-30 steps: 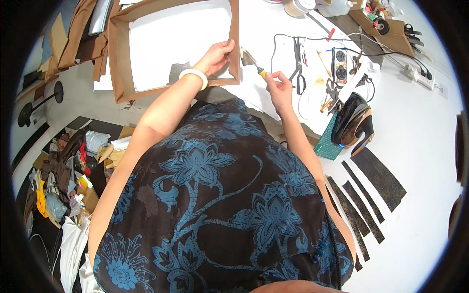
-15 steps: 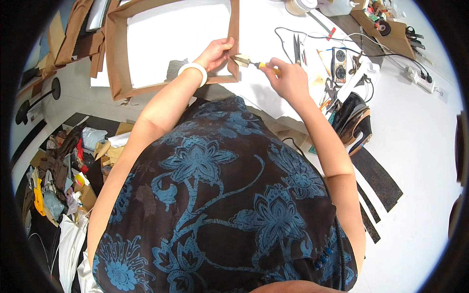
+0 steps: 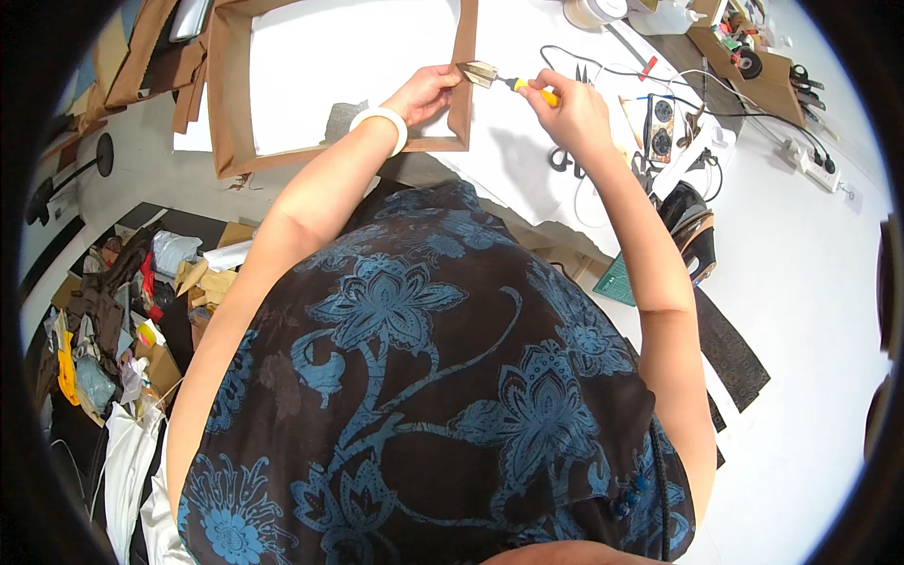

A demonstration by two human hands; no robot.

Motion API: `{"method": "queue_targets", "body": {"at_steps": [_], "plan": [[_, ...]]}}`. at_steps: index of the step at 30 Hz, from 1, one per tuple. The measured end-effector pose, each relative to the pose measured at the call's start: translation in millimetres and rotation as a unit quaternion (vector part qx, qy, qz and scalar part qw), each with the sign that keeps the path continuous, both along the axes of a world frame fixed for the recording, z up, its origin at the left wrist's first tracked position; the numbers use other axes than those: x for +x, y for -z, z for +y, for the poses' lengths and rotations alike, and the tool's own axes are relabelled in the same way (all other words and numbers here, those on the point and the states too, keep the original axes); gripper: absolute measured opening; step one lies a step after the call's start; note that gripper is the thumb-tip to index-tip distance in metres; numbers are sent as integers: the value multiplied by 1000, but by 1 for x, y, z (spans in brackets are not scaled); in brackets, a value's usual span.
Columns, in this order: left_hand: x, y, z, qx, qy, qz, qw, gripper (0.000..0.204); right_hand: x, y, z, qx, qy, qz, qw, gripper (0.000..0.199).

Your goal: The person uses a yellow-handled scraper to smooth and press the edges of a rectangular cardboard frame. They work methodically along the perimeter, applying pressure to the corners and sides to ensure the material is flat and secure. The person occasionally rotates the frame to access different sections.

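Observation:
A large brown rectangular frame [image 3: 235,104], with low upright walls, lies on white sheeting on the table. Near its right front corner, my left hand [image 3: 426,97] is closed on the right wall, thumb and fingers at the edge. My right hand [image 3: 574,113] pinches a brush-like tool [image 3: 524,87] by its yellow handle. Its pale, flared head points left and meets or almost meets the frame's right wall, just beside my left fingertips. Whether it touches I cannot tell. A small dark grey patch [image 3: 347,122] lies inside the frame by my left wrist.
Scissors [image 3: 561,160], cables and a socket strip [image 3: 662,127] lie right of my right hand. Behind stands a lidded jar [image 3: 593,11]. A green cutting mat [image 3: 617,281] is beneath my right forearm. Scraps [image 3: 104,330] pile up at the left; brown strips [image 3: 151,47] lie beyond.
The tool and my right hand have shifted up and slightly right. My left hand has slid farther up the frame's right wall, and the whole scene has shifted a little in view.

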State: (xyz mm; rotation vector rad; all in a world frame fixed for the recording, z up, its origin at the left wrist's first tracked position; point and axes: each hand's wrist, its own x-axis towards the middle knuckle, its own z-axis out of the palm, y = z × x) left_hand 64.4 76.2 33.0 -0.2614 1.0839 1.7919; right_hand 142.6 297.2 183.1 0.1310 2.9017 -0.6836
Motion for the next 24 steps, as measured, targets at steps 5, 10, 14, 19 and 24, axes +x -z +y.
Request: {"method": "queue_targets", "body": {"at_steps": [5,10,14,19,24], "plan": [[0,-3,3,13,-35,-37,999,23,38,4,0,-41,8,-65,997,27],[-2,12,3,1,-3,-26,1000,23,15,60,15,-184,92,36,978,29],[-2,7,2,0,-12,-35,999,23,55,54,14,-167,86,-96,977,30],[-2,8,-4,17,-25,-36,999,21,46,63,8,-205,101,-49,972,29],[-4,5,-4,-22,-20,-39,999,31,51,81,15,-272,94,25,957,28]]}}
